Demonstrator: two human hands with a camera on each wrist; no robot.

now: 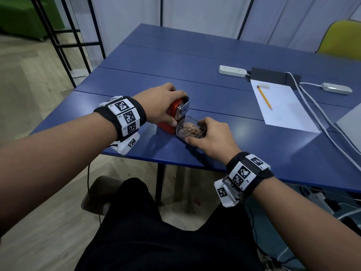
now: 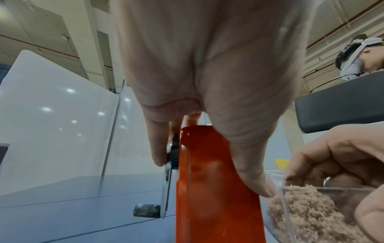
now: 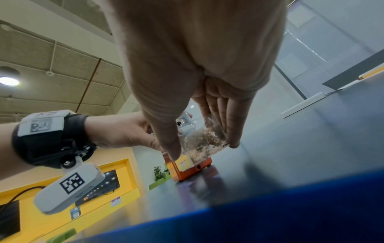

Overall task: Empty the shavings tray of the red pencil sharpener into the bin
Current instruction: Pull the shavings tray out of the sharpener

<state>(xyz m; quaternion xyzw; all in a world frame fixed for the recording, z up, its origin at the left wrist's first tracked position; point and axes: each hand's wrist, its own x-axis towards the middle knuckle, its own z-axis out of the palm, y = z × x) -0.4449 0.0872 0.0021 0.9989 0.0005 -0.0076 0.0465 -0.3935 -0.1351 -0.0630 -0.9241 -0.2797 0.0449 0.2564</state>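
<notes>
The red pencil sharpener (image 1: 174,107) stands near the front edge of the blue table (image 1: 214,55). My left hand (image 1: 162,106) grips its body from above, thumb on the near side; the left wrist view shows the red body (image 2: 209,180) and its crank handle (image 2: 147,211). The clear shavings tray (image 1: 190,127), holding brown shavings (image 1: 190,129), is drawn out in front of the sharpener. My right hand (image 1: 210,136) pinches the tray between thumb and fingers; the right wrist view shows the tray (image 3: 204,141) between the thumb (image 3: 170,148) and fingers. No bin is in view.
A white sheet (image 1: 281,106) with a yellow pencil (image 1: 264,97) lies to the right. A power strip (image 1: 232,71), cables (image 1: 320,118) and a yellow chair (image 1: 343,40) are further back. A black metal rack (image 1: 74,45) stands left of the table.
</notes>
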